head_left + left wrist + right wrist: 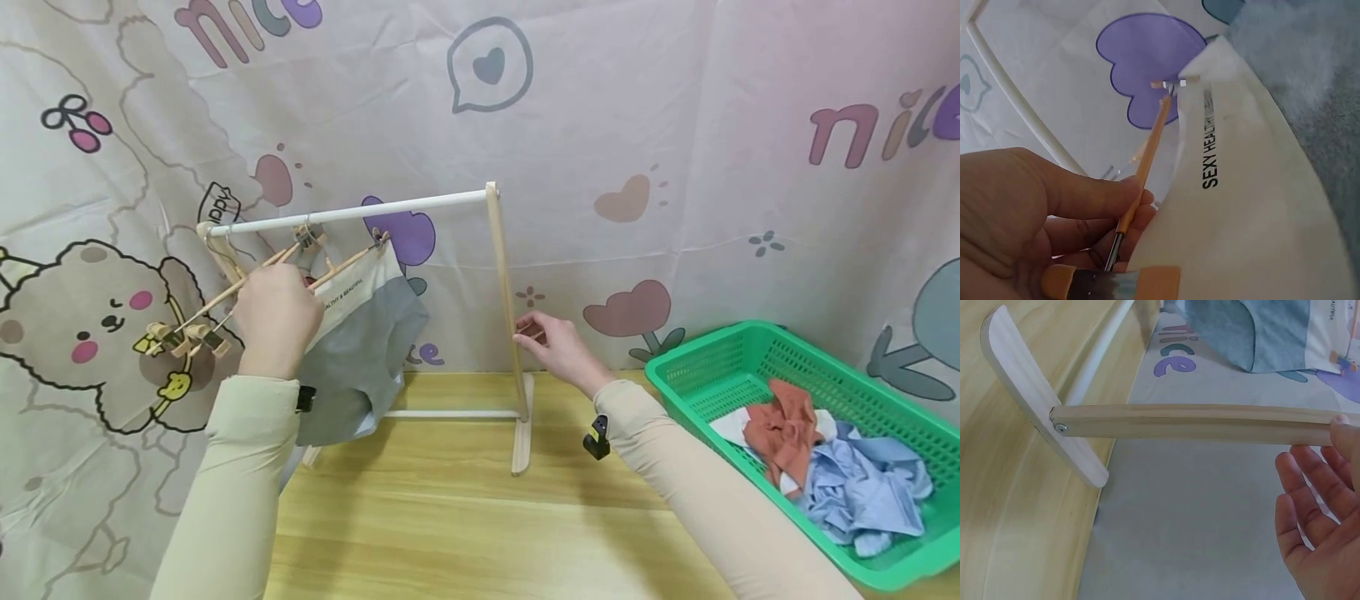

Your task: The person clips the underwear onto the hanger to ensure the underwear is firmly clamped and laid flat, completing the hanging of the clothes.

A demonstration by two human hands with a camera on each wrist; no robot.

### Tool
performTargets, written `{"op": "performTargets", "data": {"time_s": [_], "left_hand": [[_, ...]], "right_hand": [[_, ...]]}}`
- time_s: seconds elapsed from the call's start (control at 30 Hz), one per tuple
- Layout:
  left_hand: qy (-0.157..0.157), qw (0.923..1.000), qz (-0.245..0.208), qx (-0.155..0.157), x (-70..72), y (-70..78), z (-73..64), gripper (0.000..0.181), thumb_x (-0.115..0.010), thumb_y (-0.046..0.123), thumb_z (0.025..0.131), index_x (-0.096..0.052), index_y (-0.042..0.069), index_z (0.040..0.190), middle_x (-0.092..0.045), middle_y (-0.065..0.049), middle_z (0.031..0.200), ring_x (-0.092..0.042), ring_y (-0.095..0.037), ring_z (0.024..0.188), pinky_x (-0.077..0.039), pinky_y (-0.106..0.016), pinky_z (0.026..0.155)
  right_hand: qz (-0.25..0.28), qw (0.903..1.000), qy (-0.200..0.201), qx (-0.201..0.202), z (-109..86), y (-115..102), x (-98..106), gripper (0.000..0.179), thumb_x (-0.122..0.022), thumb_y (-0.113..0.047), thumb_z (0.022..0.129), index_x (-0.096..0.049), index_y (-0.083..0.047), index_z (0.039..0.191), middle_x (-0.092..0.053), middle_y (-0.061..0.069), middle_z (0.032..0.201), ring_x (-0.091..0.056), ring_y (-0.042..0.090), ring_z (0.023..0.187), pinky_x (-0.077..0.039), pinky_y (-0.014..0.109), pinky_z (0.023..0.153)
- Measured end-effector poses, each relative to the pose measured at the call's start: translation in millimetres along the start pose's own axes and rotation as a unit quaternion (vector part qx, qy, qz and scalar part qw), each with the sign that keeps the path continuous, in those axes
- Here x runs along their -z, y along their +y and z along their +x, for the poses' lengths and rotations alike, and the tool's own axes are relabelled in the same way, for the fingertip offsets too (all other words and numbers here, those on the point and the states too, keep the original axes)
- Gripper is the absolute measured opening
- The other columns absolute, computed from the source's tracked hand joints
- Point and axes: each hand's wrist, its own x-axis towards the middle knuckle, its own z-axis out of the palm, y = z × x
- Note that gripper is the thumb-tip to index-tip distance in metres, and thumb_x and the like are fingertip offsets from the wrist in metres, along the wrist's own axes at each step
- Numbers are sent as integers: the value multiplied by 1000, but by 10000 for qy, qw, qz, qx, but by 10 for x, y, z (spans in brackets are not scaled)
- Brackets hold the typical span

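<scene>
My left hand (276, 317) pinches the wooden bar of a clip hanger (1146, 162) between thumb and fingers. From its clips hang grey briefs (352, 350) with a cream, lettered waistband (1210, 153). A second clip hanger (213, 302) lies close beside it, under the white top rail (405, 205) of a small clothes rack. On the right, my right hand (558, 350) holds the rack's wooden upright (1197, 425), thumb on one face and fingertips at the edge. The other fingers of that hand are spread and loosely bent.
A green plastic basket (757, 327) stands on the right of the wooden table (450, 542). It holds a rust-coloured garment (783, 429) and light-blue cloth (862, 487). The rack's foot (522, 446) rests near a printed cloth backdrop (570, 100).
</scene>
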Motion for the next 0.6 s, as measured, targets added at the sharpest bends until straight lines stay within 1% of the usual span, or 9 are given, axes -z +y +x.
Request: {"op": "performTargets", "data": {"time_s": [0.07,0.17,0.27,0.33,0.4,0.6], "left_hand": [[124,9999,33,-89,-31,28,-19,22,-55,5,86,-53,9,64,-65,-32,89,-66,-59,83,-50,-64,56],[208,9996,58,-153,-52,84,-31,20,-55,6,88,-57,6,67,-67,-35,89,-67,-60,83,-51,-67,59],[169,9998,74,-97,-71,140,-39,21,-54,8,91,-60,2,72,-67,-38,93,-67,-62,86,-53,-69,62],[135,9999,60,-55,-84,168,-47,22,-53,10,93,-61,2,74,-68,-39,95,-67,-62,88,-53,-69,64],[145,9999,-15,-46,-97,187,-60,23,-54,10,94,-61,3,74,-69,-37,95,-67,-62,89,-53,-69,64],[225,9994,-261,-98,-128,193,-123,28,-57,13,98,-60,7,72,-69,-27,88,-68,-58,87,-51,-65,62]], "right_hand": [[13,10000,4,-13,-2,4,3,31,-66,-24,109,-66,-3,132,-77,15,120,-75,31,108,-60,46,99],[13,10000,9,-24,-3,2,14,32,-66,-24,109,-66,-3,132,-76,15,121,-74,31,108,-61,46,99],[17,10000,-3,-25,-4,-3,22,33,-65,-25,109,-65,-2,133,-76,15,122,-74,30,109,-60,46,99],[22,10000,-4,-14,-4,-4,23,33,-65,-25,109,-65,-2,133,-76,15,122,-74,30,109,-60,45,100],[25,10000,5,-17,-8,-5,23,33,-65,-25,109,-65,-2,133,-76,15,122,-73,31,109,-60,46,100],[-16,10000,1,-38,-16,7,16,33,-65,-26,109,-66,-3,133,-76,14,122,-74,30,110,-60,45,100]]}}
